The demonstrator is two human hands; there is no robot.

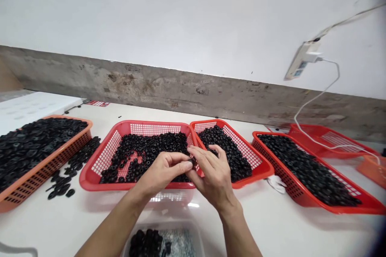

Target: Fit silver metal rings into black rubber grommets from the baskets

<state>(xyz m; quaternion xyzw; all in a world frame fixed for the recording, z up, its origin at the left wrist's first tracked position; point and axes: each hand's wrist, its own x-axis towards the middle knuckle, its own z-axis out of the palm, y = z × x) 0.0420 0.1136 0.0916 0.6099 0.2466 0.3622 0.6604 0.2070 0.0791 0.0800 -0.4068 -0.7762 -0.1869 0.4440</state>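
Observation:
My left hand (165, 169) and my right hand (212, 172) meet above the front right corner of a pink-red basket (104, 186). Between their fingertips is a small black part (192, 162), mostly covered by the fingers. Both hands are closed in a pinch on it. Many black rings (157, 144) fill the pink-red basket, with its mesh floor showing at the left. Beyond my right hand is a red basket (259, 170) of small black pieces (232, 154). Below my forearms, a clear plastic tub (197, 235) contains black parts (146, 241) and small shiny pieces (181, 243).
An orange basket (39, 176) of flat black parts stands at left, with loose black pieces (63, 182) beside it. Another red basket (301, 196) of black parts sits at right, near crumpled white paper (276, 183). A white cable (315, 96) hangs from a power strip (298, 62).

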